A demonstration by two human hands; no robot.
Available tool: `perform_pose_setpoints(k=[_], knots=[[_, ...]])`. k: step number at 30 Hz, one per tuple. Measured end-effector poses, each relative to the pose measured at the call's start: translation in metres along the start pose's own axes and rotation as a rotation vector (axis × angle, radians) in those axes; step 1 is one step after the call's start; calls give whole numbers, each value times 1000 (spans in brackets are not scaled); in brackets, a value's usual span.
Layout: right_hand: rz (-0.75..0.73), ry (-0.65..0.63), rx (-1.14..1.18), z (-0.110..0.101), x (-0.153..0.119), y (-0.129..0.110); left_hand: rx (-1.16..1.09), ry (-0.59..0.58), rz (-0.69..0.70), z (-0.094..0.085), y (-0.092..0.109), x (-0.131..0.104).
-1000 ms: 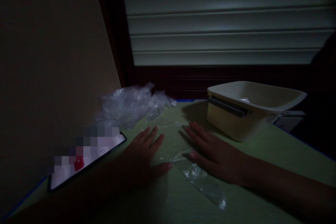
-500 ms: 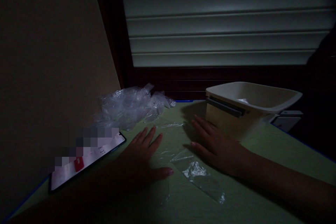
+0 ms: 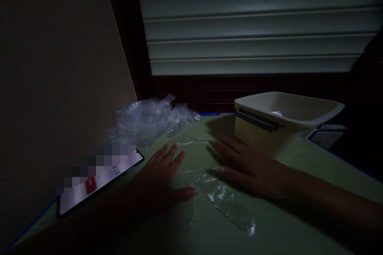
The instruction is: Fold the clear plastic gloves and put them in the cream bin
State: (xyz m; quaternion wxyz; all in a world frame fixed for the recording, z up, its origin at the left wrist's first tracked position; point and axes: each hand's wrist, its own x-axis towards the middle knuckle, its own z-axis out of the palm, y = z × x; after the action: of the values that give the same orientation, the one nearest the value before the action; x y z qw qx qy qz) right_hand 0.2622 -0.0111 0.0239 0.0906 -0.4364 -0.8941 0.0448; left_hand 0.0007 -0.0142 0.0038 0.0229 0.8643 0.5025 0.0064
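A clear, thin plastic piece lies spread on the green tabletop, between my two hands and toward the front. My left hand rests with fingers spread at the left edge of the plastic, palm down, holding nothing. On the right, my right hand is over the plastic's right side with its fingers apart, in front of the cream bin. A heap of crumpled clear plastic sits at the back left, beyond my left hand. The exact outline of the flat plastic is hard to make out in the dim light.
A cream bin with a grey handle stands at the back right, some clear plastic inside. A phone with a lit screen lies at the left. A wall and a slatted panel border the table.
My right hand has shifted slightly, its fingers now a little lower and closer together. The flat plastic has shifted slightly under it. My left hand has hardly moved.
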Motion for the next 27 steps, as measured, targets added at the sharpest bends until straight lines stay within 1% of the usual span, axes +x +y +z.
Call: perform_pose_setpoints(k=[1, 2, 5, 8, 10, 12, 16, 19, 21, 22, 23, 25, 26, 27], knots=[[-1, 3, 18, 2, 1, -6, 8, -2, -6, 0, 1, 0], [-25, -31, 36, 3, 1, -12, 14, 1, -11, 0, 1, 0], [-111, -196, 62, 2, 0, -19, 21, 6, -15, 0, 2, 0], [-99, -323, 55, -5, -2, -13, 15, -10, -16, -1, 3, 0], [-79, -380, 42, -11, -3, -7, 6, -25, -22, -4, 3, -1], [-75, -387, 41, -14, -5, -1, -1, -33, -18, -6, 4, -1], [-87, -348, 49, -13, -8, 9, -23, -37, 6, -6, 1, -1], [-84, -347, 52, -13, -7, 13, -58, 44, 82, -3, -2, 0], [-83, -298, 75, -13, -3, 12, -75, 125, 127, -1, -3, 0], [-79, -242, 93, -12, -2, 9, -83, 151, 138, -1, -3, -1], [-70, -153, 118, -11, -1, 6, -90, 167, 143, -1, -2, -1], [-69, 73, 186, -8, 0, -4, -94, 161, 151, 0, -1, -2], [-97, 174, 227, -6, -1, -10, -92, 153, 160, 0, 0, -3], [-158, 225, 267, -5, -3, -17, -87, 144, 171, 0, 1, -3]])
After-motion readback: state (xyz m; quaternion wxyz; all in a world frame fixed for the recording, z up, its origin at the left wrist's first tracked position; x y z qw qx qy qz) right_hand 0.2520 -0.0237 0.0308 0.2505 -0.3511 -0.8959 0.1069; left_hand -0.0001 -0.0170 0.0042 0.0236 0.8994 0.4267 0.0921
